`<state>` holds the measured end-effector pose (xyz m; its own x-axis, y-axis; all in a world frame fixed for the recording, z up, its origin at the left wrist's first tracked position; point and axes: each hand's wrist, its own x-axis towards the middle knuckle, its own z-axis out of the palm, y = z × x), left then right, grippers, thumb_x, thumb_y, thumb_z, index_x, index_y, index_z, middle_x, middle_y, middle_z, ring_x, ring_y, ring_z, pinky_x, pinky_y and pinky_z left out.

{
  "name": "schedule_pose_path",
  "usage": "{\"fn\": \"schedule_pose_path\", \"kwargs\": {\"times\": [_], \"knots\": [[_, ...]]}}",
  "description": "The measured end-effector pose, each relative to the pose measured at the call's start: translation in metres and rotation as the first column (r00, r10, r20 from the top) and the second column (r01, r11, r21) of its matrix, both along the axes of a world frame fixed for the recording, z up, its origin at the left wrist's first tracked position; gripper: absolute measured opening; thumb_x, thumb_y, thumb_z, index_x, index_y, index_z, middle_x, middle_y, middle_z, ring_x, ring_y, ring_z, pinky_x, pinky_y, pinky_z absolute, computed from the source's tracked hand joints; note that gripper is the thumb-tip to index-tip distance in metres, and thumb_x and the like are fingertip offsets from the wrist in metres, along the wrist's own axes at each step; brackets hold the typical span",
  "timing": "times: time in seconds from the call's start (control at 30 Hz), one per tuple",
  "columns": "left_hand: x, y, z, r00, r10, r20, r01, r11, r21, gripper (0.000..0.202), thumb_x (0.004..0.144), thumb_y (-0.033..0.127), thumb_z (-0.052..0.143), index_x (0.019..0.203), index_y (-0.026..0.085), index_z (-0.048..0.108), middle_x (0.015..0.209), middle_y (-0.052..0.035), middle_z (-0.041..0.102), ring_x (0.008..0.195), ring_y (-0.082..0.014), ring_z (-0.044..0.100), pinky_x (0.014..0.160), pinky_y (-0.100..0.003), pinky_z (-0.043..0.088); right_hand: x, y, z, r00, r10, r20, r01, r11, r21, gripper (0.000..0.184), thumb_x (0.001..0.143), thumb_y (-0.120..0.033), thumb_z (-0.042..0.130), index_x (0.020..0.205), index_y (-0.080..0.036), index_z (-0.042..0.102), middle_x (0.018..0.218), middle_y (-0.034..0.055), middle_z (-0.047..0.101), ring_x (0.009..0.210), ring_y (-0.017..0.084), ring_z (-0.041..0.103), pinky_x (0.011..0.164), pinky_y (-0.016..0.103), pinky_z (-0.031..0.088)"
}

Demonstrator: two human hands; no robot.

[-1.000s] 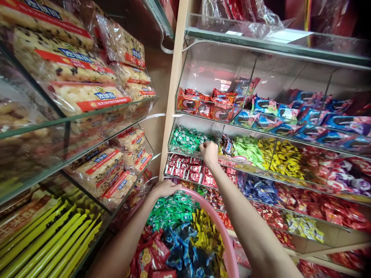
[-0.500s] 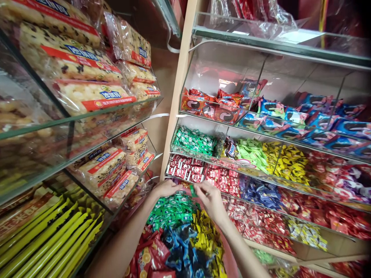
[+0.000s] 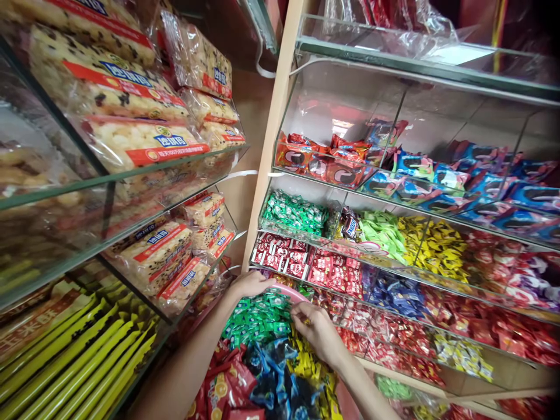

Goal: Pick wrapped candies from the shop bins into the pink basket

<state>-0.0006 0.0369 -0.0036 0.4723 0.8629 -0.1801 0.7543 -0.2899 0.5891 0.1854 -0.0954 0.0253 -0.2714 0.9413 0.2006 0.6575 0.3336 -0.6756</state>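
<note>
— Moved since the frame half a second ago: the right hand (image 3: 318, 332), then pinching a green sweet over the rim of the pink basin (image 3: 292, 293), now lower. Layout, left to right?

— Far left, the left shelf (image 3: 65, 191) carries wrapped cereal bars (image 3: 146, 137); yellow-green packets (image 3: 87, 344) line up below. Next, the left hand (image 3: 252, 284), unmoved, lies on the basin's rim. Whether it grips cannot be told.

— Basin contents?

— Red packets (image 3: 227, 379) at the near left, green sweets (image 3: 258, 318) behind them by the left hand, blue packets (image 3: 266, 370) in the middle, yellow sweets (image 3: 306, 364) at the right.

— State of the right hand?

— Fingers loosely bent, above the yellow sweets, near the rim. Whether it holds or touches anything cannot be told.

— Beyond it?

— Right-hand shelving: shelved green sweets (image 3: 295, 211) at the left end, red-and-white packets (image 3: 280, 254) beneath; further right, light-green packets (image 3: 382, 234), then shelved yellow packets (image 3: 434, 248).
</note>
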Motion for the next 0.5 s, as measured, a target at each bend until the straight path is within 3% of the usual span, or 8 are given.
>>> {"fn": "schedule_pose_path", "kwargs": {"times": [0.5], "knots": [[-0.0009,0.0001,0.0016,1.000,-0.005,-0.012,0.005,1.000,-0.008,0.064,0.068,0.074,0.029,0.054,0.019,0.058,0.053,0.0004,0.052,0.056,-0.0147,0.050,0.049,-0.021,0.028,-0.0077,-0.0044,-0.0074,0.982,0.067,0.179,-0.071,0.997,0.015,0.017,0.083,-0.013,0.036,0.071,-0.019,0.046,0.070,0.0007,0.052,0.064,0.013,0.048,0.060,0.024,0.036]]}}
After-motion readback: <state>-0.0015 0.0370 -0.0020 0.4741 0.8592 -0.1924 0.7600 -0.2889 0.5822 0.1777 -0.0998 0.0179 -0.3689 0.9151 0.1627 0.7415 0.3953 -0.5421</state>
